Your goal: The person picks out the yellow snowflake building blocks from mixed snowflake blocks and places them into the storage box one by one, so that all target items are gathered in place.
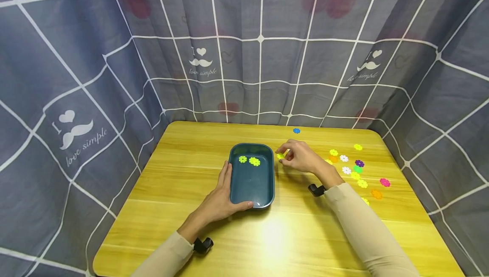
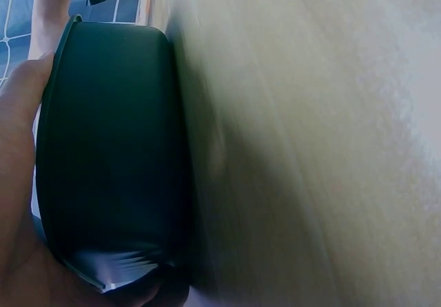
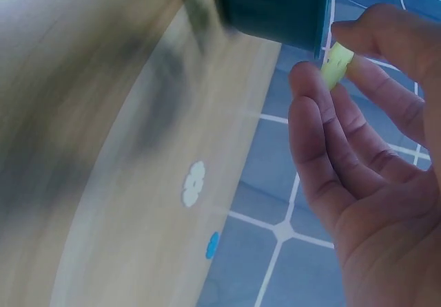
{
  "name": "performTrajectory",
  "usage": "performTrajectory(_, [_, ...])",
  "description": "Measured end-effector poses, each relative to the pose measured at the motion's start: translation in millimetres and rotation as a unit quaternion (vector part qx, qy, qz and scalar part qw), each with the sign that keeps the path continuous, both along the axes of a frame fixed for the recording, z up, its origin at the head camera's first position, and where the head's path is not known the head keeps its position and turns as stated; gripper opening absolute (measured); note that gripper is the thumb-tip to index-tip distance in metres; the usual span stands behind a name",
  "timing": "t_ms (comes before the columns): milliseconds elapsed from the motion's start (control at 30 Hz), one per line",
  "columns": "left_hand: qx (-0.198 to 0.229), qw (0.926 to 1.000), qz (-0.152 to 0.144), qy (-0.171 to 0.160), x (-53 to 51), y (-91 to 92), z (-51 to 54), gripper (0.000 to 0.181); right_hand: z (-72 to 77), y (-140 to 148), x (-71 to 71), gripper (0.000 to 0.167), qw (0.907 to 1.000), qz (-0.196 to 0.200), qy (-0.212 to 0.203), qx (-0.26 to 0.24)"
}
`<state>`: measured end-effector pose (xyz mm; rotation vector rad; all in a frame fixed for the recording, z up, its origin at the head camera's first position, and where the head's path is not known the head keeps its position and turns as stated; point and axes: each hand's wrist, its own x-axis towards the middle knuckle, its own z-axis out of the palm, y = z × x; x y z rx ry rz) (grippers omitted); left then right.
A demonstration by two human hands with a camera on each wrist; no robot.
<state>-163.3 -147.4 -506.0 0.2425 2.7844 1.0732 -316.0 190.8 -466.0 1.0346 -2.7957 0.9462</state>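
Right hand (image 1: 299, 157)'s got a yellow flower-shaped piece (image 3: 336, 67) pinched at its fingertips, just right of the dark teal tray (image 1: 252, 188) left hand (image 1: 218, 202)'s holding.

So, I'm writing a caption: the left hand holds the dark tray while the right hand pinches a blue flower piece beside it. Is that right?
Not quite: the flower piece is yellow, not blue, as the right wrist view shows. The left hand does hold the dark tray while the right hand pinches the piece beside it.
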Motion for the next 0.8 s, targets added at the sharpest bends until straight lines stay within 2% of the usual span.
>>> performTrajectory(300, [0.003,1.0,0.001,-0.001,-0.2,0.4,-0.9,0.151,3.0,-10.1,-2.7,0.029,0.9999,0.015,-0.002,-0.008])
performTrajectory(800, [0.0,1.0,-0.003,0.003,-0.6,-0.3,-1.8,0.151,10.0,-23.2,-3.1,0.031,0.9995,0.029,0.002,0.013])
